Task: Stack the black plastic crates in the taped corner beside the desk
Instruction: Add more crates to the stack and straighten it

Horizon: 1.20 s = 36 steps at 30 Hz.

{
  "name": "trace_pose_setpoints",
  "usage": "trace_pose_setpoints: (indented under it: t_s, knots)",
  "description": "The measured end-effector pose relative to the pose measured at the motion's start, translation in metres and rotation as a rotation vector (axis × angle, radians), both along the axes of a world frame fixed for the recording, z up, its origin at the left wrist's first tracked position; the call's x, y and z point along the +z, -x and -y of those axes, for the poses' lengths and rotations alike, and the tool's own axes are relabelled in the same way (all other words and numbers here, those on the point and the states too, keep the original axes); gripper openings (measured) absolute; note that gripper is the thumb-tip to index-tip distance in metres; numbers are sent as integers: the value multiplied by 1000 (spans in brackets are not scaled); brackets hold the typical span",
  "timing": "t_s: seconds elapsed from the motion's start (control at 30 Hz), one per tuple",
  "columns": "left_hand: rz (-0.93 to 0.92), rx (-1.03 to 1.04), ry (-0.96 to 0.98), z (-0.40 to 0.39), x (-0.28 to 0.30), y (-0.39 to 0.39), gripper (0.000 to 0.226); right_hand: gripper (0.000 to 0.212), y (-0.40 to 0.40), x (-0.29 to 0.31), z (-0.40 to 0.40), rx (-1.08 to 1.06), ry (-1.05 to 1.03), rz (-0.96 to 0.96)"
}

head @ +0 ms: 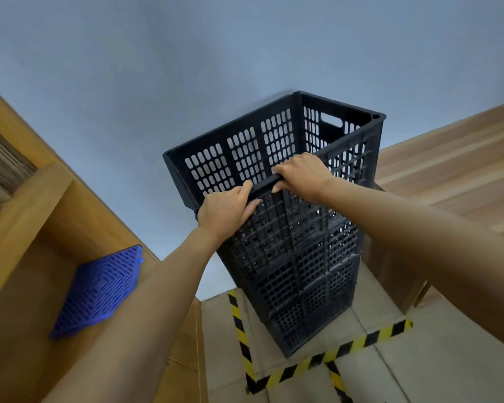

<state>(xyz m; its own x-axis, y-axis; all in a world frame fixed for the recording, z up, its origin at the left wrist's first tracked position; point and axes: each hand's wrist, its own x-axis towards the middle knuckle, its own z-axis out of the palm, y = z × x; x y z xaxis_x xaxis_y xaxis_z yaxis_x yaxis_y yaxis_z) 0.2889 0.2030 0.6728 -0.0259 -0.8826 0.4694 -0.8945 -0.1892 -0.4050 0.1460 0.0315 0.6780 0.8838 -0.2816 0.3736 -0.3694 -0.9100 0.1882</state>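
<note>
Several black crates form the stack (300, 286) standing inside the striped floor tape (358, 343), in the corner at my twelve o'clock. I judge I'm seating the top crate (245, 158); it sits skewed, overhanging toward ten o'clock. My left hand (226, 212) and right hand (301, 175) each clasp its near rim. Next it needs twisting square and pressing down. How many crates lie below I can't tell; the blue grid (99, 292) at eight o'clock is half hidden.
</note>
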Motion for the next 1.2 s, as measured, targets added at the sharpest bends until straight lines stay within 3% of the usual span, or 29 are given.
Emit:
trace_pose_setpoints:
  t_s: [0.57,1.2]
  knots:
    - [106,14,31,10,-4,-14,39,52,-3,0,8,30,23,27]
    - [-25,-88,-27,5,5,-108,45,48,-82,-3,-8,-39,-13,55]
